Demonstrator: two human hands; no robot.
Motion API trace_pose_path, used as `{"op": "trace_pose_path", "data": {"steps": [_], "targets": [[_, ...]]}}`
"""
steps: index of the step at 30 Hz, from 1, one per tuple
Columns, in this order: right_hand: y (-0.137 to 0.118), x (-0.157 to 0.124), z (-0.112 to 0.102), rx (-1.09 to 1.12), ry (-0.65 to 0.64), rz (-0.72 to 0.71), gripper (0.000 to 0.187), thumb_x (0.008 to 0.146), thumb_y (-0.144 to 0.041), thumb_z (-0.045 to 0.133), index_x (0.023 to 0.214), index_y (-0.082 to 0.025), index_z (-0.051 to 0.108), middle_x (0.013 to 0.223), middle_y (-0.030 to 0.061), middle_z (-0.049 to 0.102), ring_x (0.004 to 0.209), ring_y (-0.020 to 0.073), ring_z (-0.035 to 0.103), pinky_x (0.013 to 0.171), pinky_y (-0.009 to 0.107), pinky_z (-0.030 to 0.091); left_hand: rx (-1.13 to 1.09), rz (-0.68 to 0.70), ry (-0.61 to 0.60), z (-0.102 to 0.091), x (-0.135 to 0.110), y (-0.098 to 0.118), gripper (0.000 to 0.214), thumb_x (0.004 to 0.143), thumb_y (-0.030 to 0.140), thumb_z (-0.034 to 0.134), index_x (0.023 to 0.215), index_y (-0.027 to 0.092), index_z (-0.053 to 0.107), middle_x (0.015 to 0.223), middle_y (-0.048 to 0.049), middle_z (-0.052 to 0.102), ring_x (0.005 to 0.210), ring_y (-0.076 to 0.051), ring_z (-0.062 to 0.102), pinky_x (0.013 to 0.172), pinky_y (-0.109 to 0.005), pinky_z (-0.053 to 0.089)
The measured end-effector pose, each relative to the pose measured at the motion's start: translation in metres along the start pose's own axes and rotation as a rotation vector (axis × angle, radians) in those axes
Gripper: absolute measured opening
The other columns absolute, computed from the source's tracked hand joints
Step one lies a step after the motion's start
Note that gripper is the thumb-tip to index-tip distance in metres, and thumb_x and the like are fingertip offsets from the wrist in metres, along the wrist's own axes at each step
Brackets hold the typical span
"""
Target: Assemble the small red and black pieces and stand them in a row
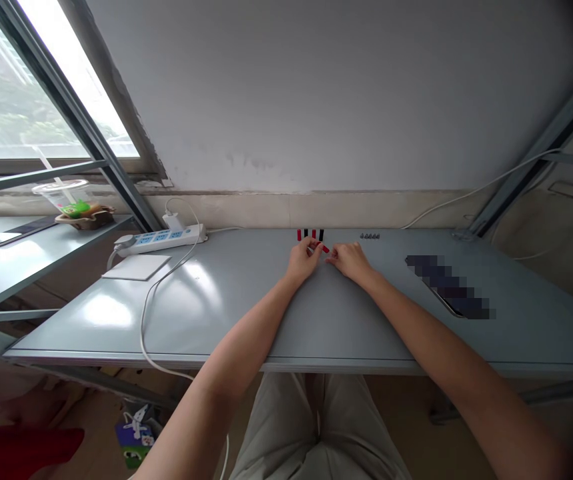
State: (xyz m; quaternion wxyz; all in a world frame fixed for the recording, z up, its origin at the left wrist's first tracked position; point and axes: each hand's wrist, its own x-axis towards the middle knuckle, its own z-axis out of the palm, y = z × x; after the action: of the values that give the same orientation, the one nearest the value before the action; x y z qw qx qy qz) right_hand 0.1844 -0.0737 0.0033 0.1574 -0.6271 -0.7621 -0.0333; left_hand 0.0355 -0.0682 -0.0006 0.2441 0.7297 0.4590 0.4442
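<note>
Spanning the view, a long grey desk [216,320] sits below a window [41,100], which lies far to the left of the fingers [316,248]. Left of them too, a white power strip [161,239] rests at the back of the desk, with a white cable [149,333] trailing over the front edge. A phone [449,287], pixelated beyond reading, lies well to the right. Neither it nor the strip shows any legible brand or writing.

The left hand [303,261] and right hand [350,261] rest close together at mid-desk. The left fingers are curled in a near-closed pinch, apparently holding a small red piece [325,249]. The right fingers are slightly curled just beside it, though whether they touch it cannot be told.

Directly beyond the fingertips stands a tight row of red and black sticks [309,235], with a row of small grey parts [369,236] farther right. Such a small piece could slip from a light pinch and roll on the smooth desk, and a careless knuckle could topple the closely spaced row.
</note>
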Motion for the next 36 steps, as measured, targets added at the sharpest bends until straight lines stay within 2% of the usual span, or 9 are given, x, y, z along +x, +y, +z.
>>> {"op": "trace_pose_path", "data": {"steps": [8,14,19,26,31,34,36], "targets": [[0.003,-0.002,-0.001,-0.015,0.011,0.003,0.020,0.084,-0.032,0.048,0.086,-0.018,0.062,0.086,0.0084,0.067,0.084,0.0226,0.059,0.078,0.034,0.034,-0.123,-0.061,0.085,-0.004,0.003,-0.001,0.019,0.085,0.029,0.041,0.094,0.016,0.051,0.088,-0.0069,0.066,0.070,-0.011,0.059,0.066,-0.024,0.044],[0.003,-0.003,-0.001,0.091,0.030,-0.019,0.023,0.086,-0.030,0.044,0.092,-0.021,0.064,0.095,0.0079,0.066,0.090,0.0214,0.058,0.079,0.031,0.035,0.084,0.030,-0.065,0.000,0.000,-0.011,0.017,0.084,0.022,0.043,0.096,0.018,0.055,0.095,-0.0053,0.066,0.077,-0.014,0.060,0.073,-0.028,0.045],[0.005,-0.002,0.006,0.170,-0.052,-0.069,0.020,0.083,-0.030,0.047,0.089,-0.023,0.065,0.084,0.0039,0.066,0.079,0.0187,0.059,0.071,0.028,0.039,0.205,0.103,-0.160,0.002,-0.004,-0.011,0.024,0.082,0.023,0.045,0.101,0.022,0.059,0.094,-0.0031,0.067,0.074,-0.015,0.060,0.073,-0.028,0.045],[0.007,0.001,0.014,0.380,-0.063,-0.021,0.018,0.077,-0.033,0.052,0.081,-0.019,0.062,0.069,0.0003,0.062,0.063,0.0134,0.054,0.060,0.024,0.040,0.220,0.111,-0.174,0.002,-0.003,-0.012,0.027,0.082,0.027,0.046,0.103,0.025,0.062,0.089,-0.0020,0.067,0.071,-0.015,0.058,0.070,-0.027,0.045],[0.006,0.008,0.012,0.419,-0.032,-0.008,0.017,0.075,-0.033,0.053,0.080,-0.018,0.060,0.066,-0.0006,0.060,0.060,0.0118,0.052,0.057,0.022,0.038,0.180,0.088,-0.139,0.003,-0.004,-0.015,0.032,0.081,0.029,0.048,0.111,0.023,0.058,0.093,-0.0025,0.067,0.067,-0.014,0.057,0.069,-0.027,0.045],[0.012,0.021,0.010,0.396,0.006,0.063,0.016,0.073,-0.030,0.057,0.082,-0.017,0.061,0.068,0.0012,0.062,0.063,0.0128,0.054,0.059,0.022,0.039,0.151,0.064,-0.098,0.004,-0.003,-0.017,0.035,0.080,0.029,0.048,0.114,0.021,0.054,0.092,-0.0030,0.067,0.064,-0.013,0.056,0.068,-0.026,0.044],[0.018,0.032,0.009,0.369,0.039,0.148,0.016,0.072,-0.027,0.058,0.083,-0.016,0.062,0.072,0.0035,0.063,0.066,0.0141,0.056,0.061,0.023,0.040,0.150,0.041,-0.097,0.004,-0.002,-0.019,0.031,0.080,0.028,0.048,0.108,0.020,0.058,0.088,-0.0030,0.067,0.065,-0.013,0.056,0.068,-0.026,0.044]]}}
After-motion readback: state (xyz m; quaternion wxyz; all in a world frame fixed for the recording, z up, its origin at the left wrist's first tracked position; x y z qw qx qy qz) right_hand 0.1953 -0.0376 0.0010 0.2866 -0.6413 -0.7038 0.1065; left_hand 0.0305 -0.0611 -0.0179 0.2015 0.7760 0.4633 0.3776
